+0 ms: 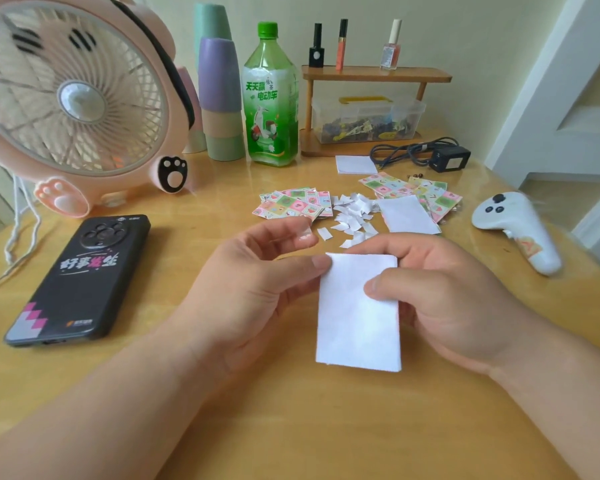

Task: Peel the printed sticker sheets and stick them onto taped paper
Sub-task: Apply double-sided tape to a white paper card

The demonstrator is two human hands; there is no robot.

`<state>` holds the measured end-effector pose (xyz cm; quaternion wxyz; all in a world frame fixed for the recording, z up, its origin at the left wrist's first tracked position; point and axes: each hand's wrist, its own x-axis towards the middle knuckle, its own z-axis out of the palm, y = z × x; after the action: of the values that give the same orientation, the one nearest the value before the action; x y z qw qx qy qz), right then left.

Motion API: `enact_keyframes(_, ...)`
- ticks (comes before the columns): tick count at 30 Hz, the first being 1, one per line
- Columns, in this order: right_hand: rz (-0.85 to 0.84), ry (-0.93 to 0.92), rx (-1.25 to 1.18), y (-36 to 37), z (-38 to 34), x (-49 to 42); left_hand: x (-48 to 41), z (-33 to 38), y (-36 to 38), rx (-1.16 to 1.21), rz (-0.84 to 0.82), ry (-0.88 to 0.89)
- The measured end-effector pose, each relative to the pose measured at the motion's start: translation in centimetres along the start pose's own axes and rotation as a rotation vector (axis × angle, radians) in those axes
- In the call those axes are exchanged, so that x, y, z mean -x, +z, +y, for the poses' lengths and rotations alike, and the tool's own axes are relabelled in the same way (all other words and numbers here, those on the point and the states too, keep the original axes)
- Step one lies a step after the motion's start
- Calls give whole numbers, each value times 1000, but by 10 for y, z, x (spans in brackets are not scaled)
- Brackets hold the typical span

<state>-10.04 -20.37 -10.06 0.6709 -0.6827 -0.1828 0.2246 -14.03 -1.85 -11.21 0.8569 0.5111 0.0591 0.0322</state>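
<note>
Paper (359, 327): white rectangle, held above the table (291, 427), near its front edge, between both hands.

Right hand (454, 299): thumb flat on the paper's face at the right edge, fingers under it, grasping.
Left hand (253, 289): thumb pinches the top-left corner. The forefinger is lifted and carries a small glossy fleck (305, 237); tape or backing, cannot tell.

Printed sheets (291, 204) lie further back on the table, apart from the hands. White scraps (352, 218) are heaped just beside them.

Handling, judged: the paper is very light and limp, and will sag and crease if held by one corner. It looks layered at the lower edge. Best held by opposite edges, thumb on top. Any taped face will cling to skin, so fingers should stay at the margins. The sheets are thin; start the peel at a corner.
</note>
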Motion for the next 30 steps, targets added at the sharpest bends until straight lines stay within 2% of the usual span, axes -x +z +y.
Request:
enact_keyframes(5, -24, 31, -53, -7, -2, -2, 2, 1, 0, 49, -83, -47)
enact_keyframes(10, -52, 32, -36, -9, -3, 0, 4, 0, 0, -95, -26, 13)
enact_keyframes(16, 233, -83, 0, -12, -2, -1, 6, 1, 1, -78, -6, 18)
enact_keyframes(22, 376, -199, 8, -5, -4, -1, 13, -3, 6, -211, 10, 0)
enact_keyframes(25, 417, -211, -61, -1, -5, 1, 12, -6, 5, -160, 25, -17)
enact_keyframes(28, 372, -144, -184, 3, -8, 6, 10, -7, 4, -2, 12, -61)
enact_keyframes(30, 267, -74, -100, 4, -12, 9, 9, -7, 2, 42, -1, -73)
